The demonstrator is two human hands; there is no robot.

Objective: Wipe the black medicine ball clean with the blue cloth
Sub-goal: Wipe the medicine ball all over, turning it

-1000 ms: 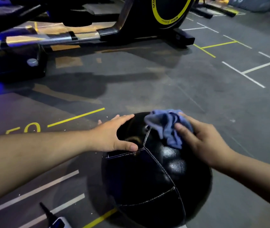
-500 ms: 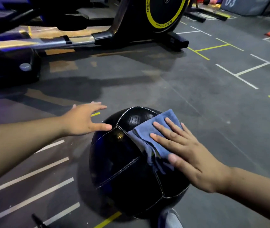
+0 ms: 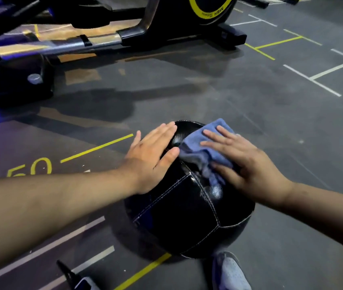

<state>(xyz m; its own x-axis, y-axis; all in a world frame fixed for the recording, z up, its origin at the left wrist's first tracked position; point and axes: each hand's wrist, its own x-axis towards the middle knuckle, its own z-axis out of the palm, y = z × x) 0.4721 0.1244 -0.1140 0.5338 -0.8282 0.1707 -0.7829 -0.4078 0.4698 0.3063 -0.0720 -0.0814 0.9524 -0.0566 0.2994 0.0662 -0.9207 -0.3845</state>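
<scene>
On the dark grey rubber gym floor point(image 3: 250, 114), marked with yellow and white painted lines, a round black medicine ball of stitched, textured leather-like panels point(image 3: 179, 210) is seen resting near the floor's near edge, partly over a yellow line. The left hand point(image 3: 151, 158) is laid flat against the upper left side of the ball, its fingers held straight and close together and the thumb set apart, with nothing gripped. A crumpled blue cloth of soft woven fabric point(image 3: 204, 147) is pressed onto the top right of the ball by the right hand point(image 3: 246, 164), whose fingers are spread open over it; the cloth is pinned under the palm and fingers, and its loose folds are bunched between the two hands, with the left thumb tip just beside its edge. Both bare forearms are seen reaching in from the near edge. A grey shoe point(image 3: 231, 273) is visible just below the ball, touching or nearly touching it; which cannot be told. A small dark object with a pale part point(image 3: 76, 279) lies at the near edge to the left, too cropped to identify. Farther back, a black exercise machine with a yellow-ringed wheel and a shiny metal rail point(image 3: 137, 32) stands across the far side of the floor. No containers are shown.
</scene>
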